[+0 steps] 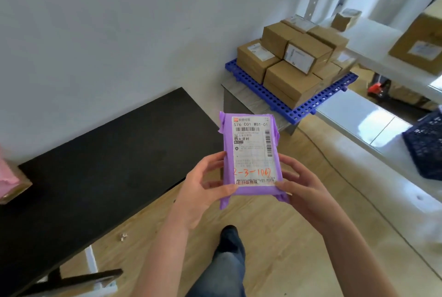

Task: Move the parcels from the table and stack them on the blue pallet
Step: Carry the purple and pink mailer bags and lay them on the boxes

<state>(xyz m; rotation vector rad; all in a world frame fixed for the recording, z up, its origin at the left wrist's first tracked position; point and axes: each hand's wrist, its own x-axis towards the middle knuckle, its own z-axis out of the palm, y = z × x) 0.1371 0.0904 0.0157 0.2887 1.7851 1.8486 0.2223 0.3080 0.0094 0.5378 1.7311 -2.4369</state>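
Note:
A flat purple parcel [251, 153] with a white shipping label and red handwriting is held up in front of me, above the wooden floor. My left hand [205, 189] grips its lower left edge and my right hand [301, 191] grips its lower right corner. The blue pallet [282, 105] lies further away on a low grey stand by the wall, carrying several brown cardboard boxes [291, 81] stacked in two layers. The black table [95, 157] stretches along my left side, with a pink-wrapped parcel [9, 181] at its far left edge.
White shelving [382, 40] on the right holds more cardboard boxes [421, 45]. A dark blue crate [428, 146] sits on a white ledge at right. My leg and shoe [229, 248] are below the parcel on the wooden floor.

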